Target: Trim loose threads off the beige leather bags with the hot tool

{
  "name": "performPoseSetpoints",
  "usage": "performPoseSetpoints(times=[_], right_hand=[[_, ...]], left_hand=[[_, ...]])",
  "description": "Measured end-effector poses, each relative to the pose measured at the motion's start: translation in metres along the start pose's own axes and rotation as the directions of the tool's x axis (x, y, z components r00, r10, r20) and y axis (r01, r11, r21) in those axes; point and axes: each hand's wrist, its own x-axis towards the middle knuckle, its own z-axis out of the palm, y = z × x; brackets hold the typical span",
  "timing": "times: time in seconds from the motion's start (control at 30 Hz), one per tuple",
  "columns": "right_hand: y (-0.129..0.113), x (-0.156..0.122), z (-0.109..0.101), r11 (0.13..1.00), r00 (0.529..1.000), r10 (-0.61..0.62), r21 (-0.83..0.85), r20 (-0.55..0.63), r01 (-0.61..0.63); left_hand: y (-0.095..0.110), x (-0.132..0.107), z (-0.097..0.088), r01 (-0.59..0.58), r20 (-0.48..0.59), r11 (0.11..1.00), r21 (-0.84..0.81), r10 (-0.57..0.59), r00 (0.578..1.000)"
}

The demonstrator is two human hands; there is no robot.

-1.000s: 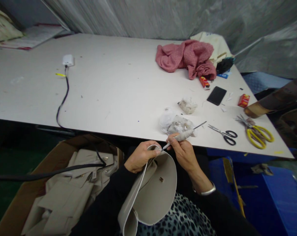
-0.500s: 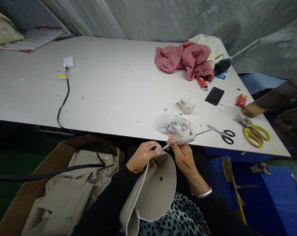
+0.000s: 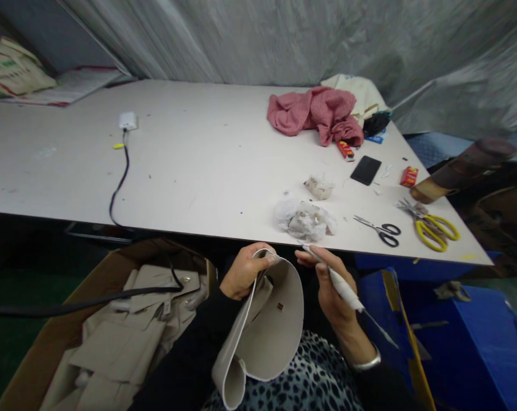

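The left hand (image 3: 242,274) grips the beige bag (image 3: 278,339) by its top edge, just off the near side of the table (image 3: 198,171), the right hand (image 3: 333,301) grips a white-wrapped pointed tool (image 3: 344,289) apart from it, and a gold-coloured fitting (image 3: 279,307) is already on, but how much remains cannot be told.

Bare left hand (image 3: 242,274) pinches, left of the curved silver metal bangle (image 3: 370,362); bare right hand (image 3: 332,294) grips just beyond it
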Motion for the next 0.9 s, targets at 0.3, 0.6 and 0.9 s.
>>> performPoseSetpoints(times=[0.3,0.6,0.9], right_hand=[[-0.007,-0.004,0.015,0.927,0.913,0.363,0.023,0.186,-0.374],[-0.024,0.003,0.022,0.893,0.838,0.421,0.003,0.347,-0.45],[-0.02,0.003,0.023,0.95,0.89,0.308,-0.16,0.336,-0.269]], left_hand=[[0.008,-0.032,0.009,-0.212,-0.005,0.896,0.391,0.232,0.973],[0.014,-0.055,0.019,-0.278,-0.077,0.793,0.542,0.376,0.923],[0.02,-0.051,0.004,-0.268,0.051,0.835,0.481,0.278,0.959]])
